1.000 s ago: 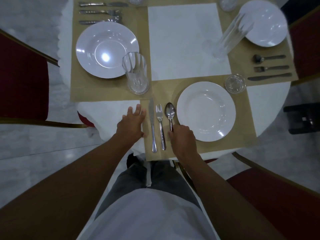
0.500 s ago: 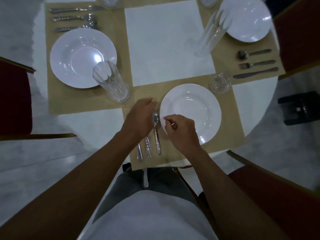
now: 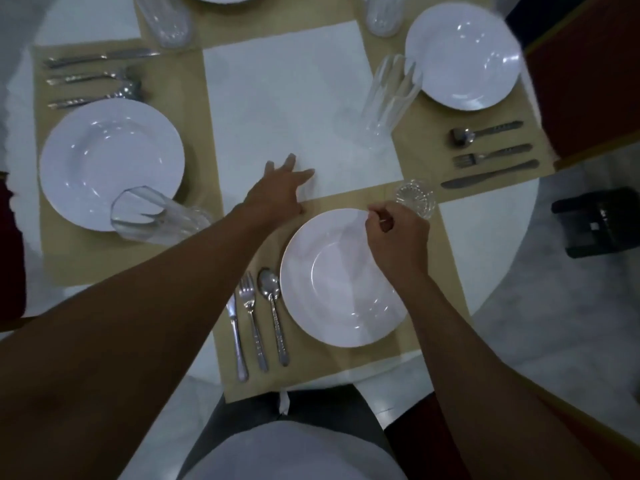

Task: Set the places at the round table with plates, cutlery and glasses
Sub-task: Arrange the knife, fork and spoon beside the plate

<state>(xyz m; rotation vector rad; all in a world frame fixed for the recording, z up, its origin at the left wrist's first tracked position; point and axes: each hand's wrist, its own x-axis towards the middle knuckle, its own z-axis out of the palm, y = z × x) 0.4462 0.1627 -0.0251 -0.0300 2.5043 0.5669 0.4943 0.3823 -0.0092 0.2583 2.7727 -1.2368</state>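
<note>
The near place setting lies on a tan placemat (image 3: 311, 368): a white plate (image 3: 332, 282) with a knife (image 3: 235, 337), fork (image 3: 251, 320) and spoon (image 3: 273, 313) side by side on its left. A short cut glass (image 3: 415, 199) stands at the mat's far right corner. My left hand (image 3: 280, 192) reaches forward, fingers spread, resting at the edge of the white centre cloth (image 3: 294, 98). My right hand (image 3: 398, 233) hovers over the plate's far rim with thumb and fingers curled; nothing shows in it. Whether it touches the rim is unclear.
The left setting has a plate (image 3: 110, 161), cutlery (image 3: 93, 81) and a tall glass (image 3: 156, 216). The right setting has a plate (image 3: 462, 55), tall glass (image 3: 391, 95) and cutlery (image 3: 488, 155). Red chairs (image 3: 588, 81) ring the table. A black object (image 3: 595, 223) sits on the floor.
My left hand left the cutlery and moved forward to the centre cloth. My right hand moved from beside the spoon to the plate's far rim. The cutlery now lies untouched.
</note>
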